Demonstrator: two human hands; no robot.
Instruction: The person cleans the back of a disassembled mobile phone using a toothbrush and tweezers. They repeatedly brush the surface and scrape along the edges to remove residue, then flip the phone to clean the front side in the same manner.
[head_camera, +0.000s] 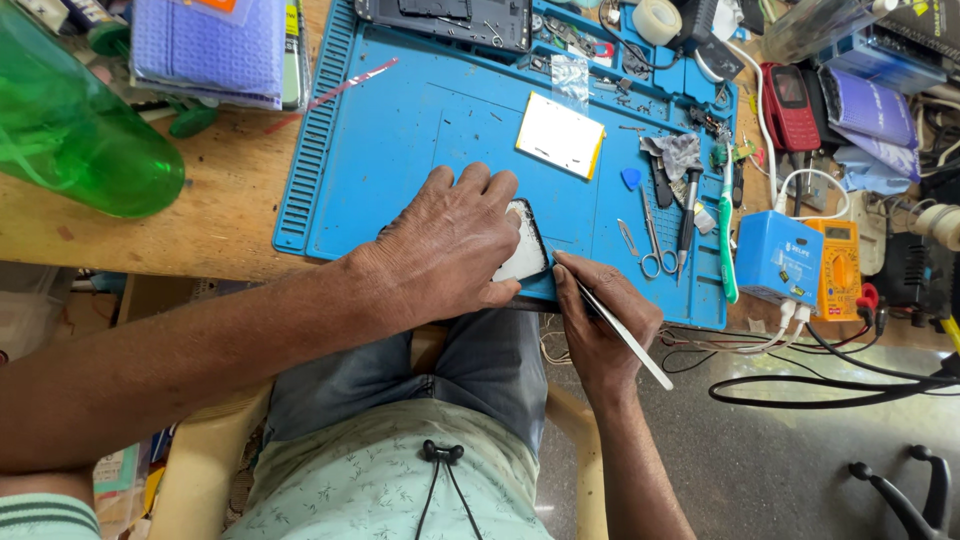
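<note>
My left hand (450, 245) lies flat on a phone (526, 250) with a pale back and dark frame, pressing it onto the blue work mat (400, 140) near the mat's front edge. Most of the phone is hidden under the palm. My right hand (600, 320) grips thin metal tweezers (625, 335) just right of the phone, the tip pointing at the phone's lower right edge. A flat white and yellow battery (560, 135) lies on the mat beyond the phone.
Scissors (652, 240), a screwdriver (688, 215), a green toothbrush (727, 230) and a blue pick (631, 178) lie at the mat's right. A blue box (778, 255), an orange multimeter (838, 268) and a red phone (790, 105) sit further right. A green bottle (70, 130) stands left.
</note>
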